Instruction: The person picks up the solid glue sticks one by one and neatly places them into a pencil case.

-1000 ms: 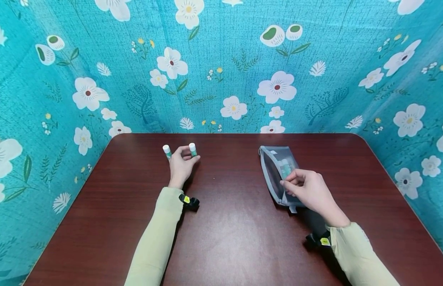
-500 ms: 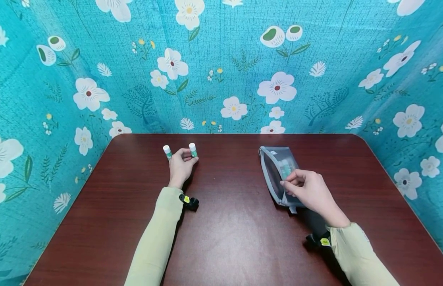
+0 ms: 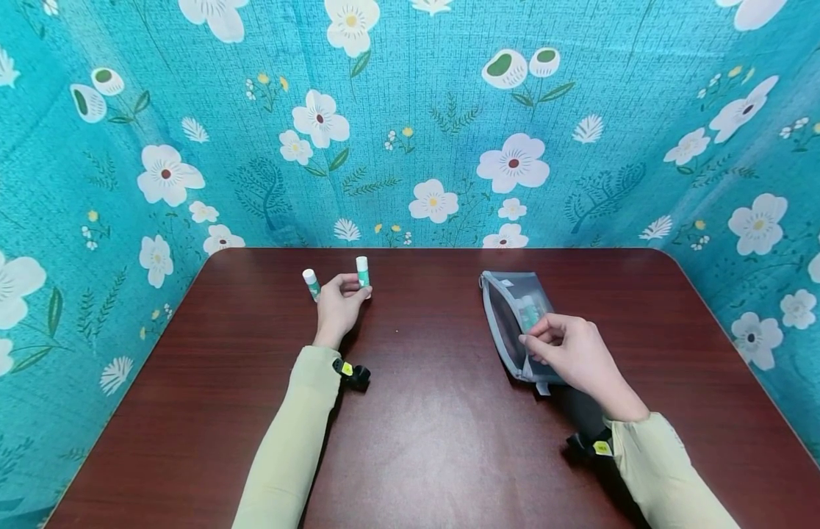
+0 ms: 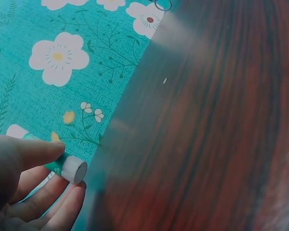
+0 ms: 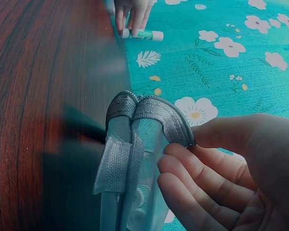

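Left hand point(image 3: 337, 305): thumb and fingers pinching a green-and-white tube point(image 3: 363, 273), white end up, over the far left of the table point(image 3: 416, 441).
Other tube point(image 3: 311, 285): just left of that hand, same colors.
Right hand point(image 3: 572, 349): pinching the rim of a gaping grey mesh pouch point(image 3: 538, 284), table's right half.
Pouch contents point(image 3: 529, 312): something green and white, kinda blurry through the mesh.
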